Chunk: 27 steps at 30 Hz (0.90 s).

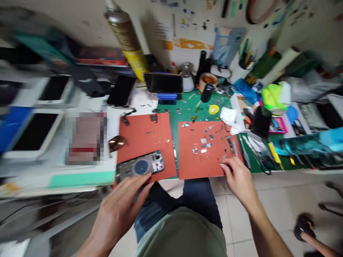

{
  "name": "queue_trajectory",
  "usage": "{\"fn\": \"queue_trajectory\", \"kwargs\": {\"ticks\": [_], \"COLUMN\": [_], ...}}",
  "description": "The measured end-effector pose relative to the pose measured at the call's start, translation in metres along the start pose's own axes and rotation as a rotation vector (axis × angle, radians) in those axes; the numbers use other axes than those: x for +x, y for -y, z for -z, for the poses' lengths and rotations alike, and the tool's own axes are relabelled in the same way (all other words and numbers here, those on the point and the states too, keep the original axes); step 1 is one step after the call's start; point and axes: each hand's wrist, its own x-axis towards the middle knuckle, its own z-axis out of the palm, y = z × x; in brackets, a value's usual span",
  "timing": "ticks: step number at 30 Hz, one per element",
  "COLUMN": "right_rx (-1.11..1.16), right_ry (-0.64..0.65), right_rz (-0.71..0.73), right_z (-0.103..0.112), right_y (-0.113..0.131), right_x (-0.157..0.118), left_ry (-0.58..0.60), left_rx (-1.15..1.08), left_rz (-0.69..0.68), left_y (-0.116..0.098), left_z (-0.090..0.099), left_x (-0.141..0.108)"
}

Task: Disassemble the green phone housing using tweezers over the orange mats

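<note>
Lying against the opened phone [134,167], the left hand [120,200] is loosely extended — the right hand [237,176] pinches narrowly over an orange mat [198,166], contents unclear.

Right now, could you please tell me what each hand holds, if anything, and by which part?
The left hand is at the near edge of the opened smartphone, grip unclear; whether the right hand pinches anything cannot be told.

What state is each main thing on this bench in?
Opened phone: lying flat, insides showing
Right mat: lying flat
Small parts: loose, spread over the right mat
Propped phone: screen dark
Spray can: standing
Left hand: at the opened phone's edge
Right hand: at the right mat; grip unclear
</note>
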Motion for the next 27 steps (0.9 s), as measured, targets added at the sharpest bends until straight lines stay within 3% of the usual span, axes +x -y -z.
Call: {"fn": "queue_trajectory", "kwargs": {"ticks": [2,6,11,17,23,27], "right_rx": [-0.023,-0.082,-0.138,-0.134,-0.177,-0.193], "right_ry": [-0.006,0.005,-0.027,-0.015,0.03,0.086], "right_rz": [-0.001,-0.013,0.032,0.234,0.307,0.326], "right_z": [-0.002,-0.008,-0.005,-0.004,-0.002,-0.004], "right_y": [-0.008,-0.016,-0.008,-0.009,-0.019,-0.027], "right_x": [-0.001,0.001,-0.004,-0.007,-0.005,-0.005], "left_ry": [-0.012,0.117,0.21,0.284,0.337,0.348], "left_rx": [0.047,0.111,0.078,0.049,0.077,0.073], "left_rz": [0.046,0.113,0.093,0.091,0.12,0.284], "left_y": [0.006,0.023,0.039,0.048,0.043,0.026], "left_z": [0.012,0.027,0.023,0.019,0.023,0.026], "left_x": [0.009,0.018,0.015,0.018,0.024,0.026]}}
